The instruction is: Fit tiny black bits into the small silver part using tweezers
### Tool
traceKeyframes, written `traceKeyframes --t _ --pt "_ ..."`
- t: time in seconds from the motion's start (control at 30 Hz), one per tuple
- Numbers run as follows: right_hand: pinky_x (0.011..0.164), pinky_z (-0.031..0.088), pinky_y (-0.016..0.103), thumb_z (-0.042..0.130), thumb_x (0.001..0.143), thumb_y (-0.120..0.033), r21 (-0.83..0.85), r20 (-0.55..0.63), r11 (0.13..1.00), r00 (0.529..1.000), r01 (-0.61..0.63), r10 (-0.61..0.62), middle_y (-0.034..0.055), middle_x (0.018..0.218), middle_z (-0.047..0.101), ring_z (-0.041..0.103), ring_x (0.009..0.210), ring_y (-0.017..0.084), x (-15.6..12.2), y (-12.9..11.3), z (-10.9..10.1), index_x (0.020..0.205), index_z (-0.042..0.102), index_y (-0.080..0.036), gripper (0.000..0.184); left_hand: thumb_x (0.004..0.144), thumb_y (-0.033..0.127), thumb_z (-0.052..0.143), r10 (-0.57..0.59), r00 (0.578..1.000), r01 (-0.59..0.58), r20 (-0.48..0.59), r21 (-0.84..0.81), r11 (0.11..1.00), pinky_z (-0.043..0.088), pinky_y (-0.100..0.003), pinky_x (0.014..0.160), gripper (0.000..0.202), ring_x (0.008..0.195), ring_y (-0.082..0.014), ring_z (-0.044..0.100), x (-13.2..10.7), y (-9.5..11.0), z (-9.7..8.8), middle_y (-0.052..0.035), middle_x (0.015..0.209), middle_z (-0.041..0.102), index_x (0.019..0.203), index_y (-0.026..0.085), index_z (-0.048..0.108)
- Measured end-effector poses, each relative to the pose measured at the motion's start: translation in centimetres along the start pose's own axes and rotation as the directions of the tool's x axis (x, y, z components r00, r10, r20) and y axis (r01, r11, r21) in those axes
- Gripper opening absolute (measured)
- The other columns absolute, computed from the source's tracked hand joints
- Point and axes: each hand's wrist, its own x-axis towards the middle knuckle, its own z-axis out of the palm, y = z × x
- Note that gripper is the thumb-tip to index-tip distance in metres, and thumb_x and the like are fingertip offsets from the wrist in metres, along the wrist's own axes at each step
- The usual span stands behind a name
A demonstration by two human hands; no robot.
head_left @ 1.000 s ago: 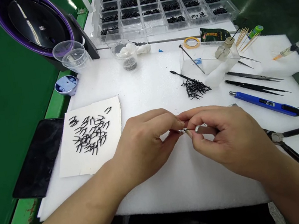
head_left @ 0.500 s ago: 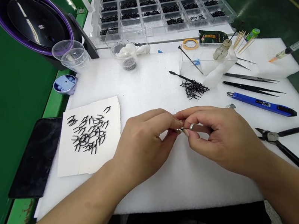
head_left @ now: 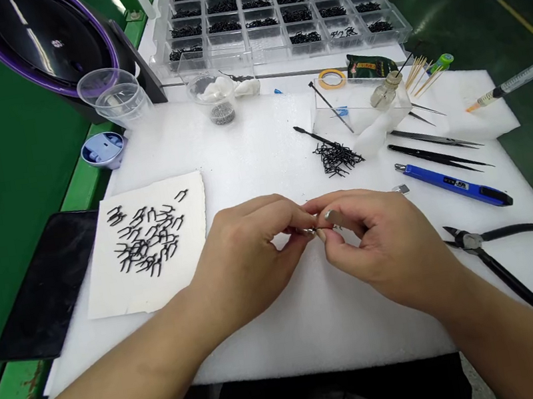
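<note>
- Left hand (head_left: 251,262): thumb and fingers pinched on a small part (head_left: 312,230), mostly hidden by fingertips.
- Right hand (head_left: 389,241): thumb and finger closed at the other side of that part, a metal strip (head_left: 343,219) lodged among its fingers. The two hands meet at their fingertips, so the part sits right between them.
- Just changed: the strip's visible end has tipped up compared with a second ago, while both pinches hold. That reads as a small adjustment within one grip rather than a release, so the fine work seems still under way.
- Also changed: the view has swung a little, and the pliers (head_left: 472,239), right of the right hand, now show their jaws clear of the wrist.
- Unchanged: the black pieces on the paper (head_left: 188,282), left of the left hand, and the pile (head_left: 338,160) on the tabletop (head_left: 248,145) beyond the right hand. Neither hand touches these.
- Beyond the right hand and to its right lie the knife (head_left: 454,184) and the tweezers (head_left: 436,157), both untouched.
</note>
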Motion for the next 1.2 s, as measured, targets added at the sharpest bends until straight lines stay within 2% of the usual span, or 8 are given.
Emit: traceKeyframes --t 0.13,0.4,0.6,0.83,1.03,1.2 --pt "0.067 0.049 0.019 0.06 0.076 -0.006 0.0 0.012 1.0 1.0 -0.009 0.009 -0.003 0.101 0.077 0.067 0.074 0.008 -0.03 -0.07 -0.02 0.071 0.067 -0.019 0.016 0.078 0.003 0.073 0.005 1.0 -0.005 0.0 0.006 1.0 0.049 -0.016 0.064 0.015 0.071 -0.0055 0.066 0.03 0.08 -0.06 0.0031 0.08 0.075 0.081 0.018 0.07" --pt "0.067 0.051 0.025 0.059 0.077 -0.009 0.011 0.017 0.999 0.998 -0.053 0.053 -0.0027 0.098 0.076 0.067 0.078 0.013 0.15 0.13 0.23 0.072 0.068 -0.02 0.015 0.081 0.008 0.07 -0.043 0.998 0.041 0.048 0.036 0.999 0.051 -0.018 0.066 0.011 0.073 -0.007 0.067 0.16 0.12 -0.04 0.0029 0.082 0.074 0.084 0.019 0.07" --pt "0.062 0.048 0.026 0.059 0.077 -0.009 -0.009 -0.034 1.0 0.999 -0.006 0.006 -0.0012 0.095 0.076 0.066 0.076 0.014 0.06 0.25 0.17 0.068 0.062 -0.02 0.014 0.085 0.011 0.065 -0.083 0.995 0.079 0.053 0.078 0.994 0.052 -0.022 0.066 0.013 0.076 -0.0098 0.068 0.16 0.34 -0.07 0.004 0.088 0.075 0.089 0.023 0.068" --pt "0.06 0.045 0.025 0.059 0.077 -0.01 -0.053 -0.028 0.999 0.999 0.013 -0.014 -0.0017 0.092 0.075 0.061 0.068 0.011 0.04 0.2 0.0 0.072 0.068 -0.02 0.014 0.083 0.011 0.064 -0.088 0.993 0.084 0.084 0.045 0.995 0.05 -0.021 0.062 0.014 0.074 -0.0103 0.067 0.2 0.12 -0.13 0.0031 0.087 0.075 0.089 0.022 0.069" --pt "0.064 0.047 0.025 0.06 0.077 -0.008 -0.054 -0.026 0.998 0.999 0.03 -0.031 -0.0017 0.089 0.074 0.064 0.074 0.012 0.08 0.24 0.13 0.064 0.059 -0.019 0.017 0.083 0.012 0.065 -0.121 0.988 0.115 0.093 0.069 0.991 0.051 -0.022 0.068 0.01 0.075 -0.0109 0.068 0.22 0.23 -0.15 0.0016 0.084 0.073 0.088 0.02 0.069" --pt "0.066 0.049 0.028 0.061 0.077 -0.01 -0.031 -0.039 1.0 0.999 0.0 -0.002 0.0002 0.094 0.075 0.066 0.078 0.015 0.04 0.21 -0.31 0.066 0.06 -0.02 0.015 0.082 0.01 0.064 -0.15 0.987 0.147 0.058 0.062 0.987 0.051 -0.022 0.071 0.015 0.076 -0.0109 0.068 0.42 0.23 -0.3 0.0036 0.084 0.073 0.09 0.022 0.068"
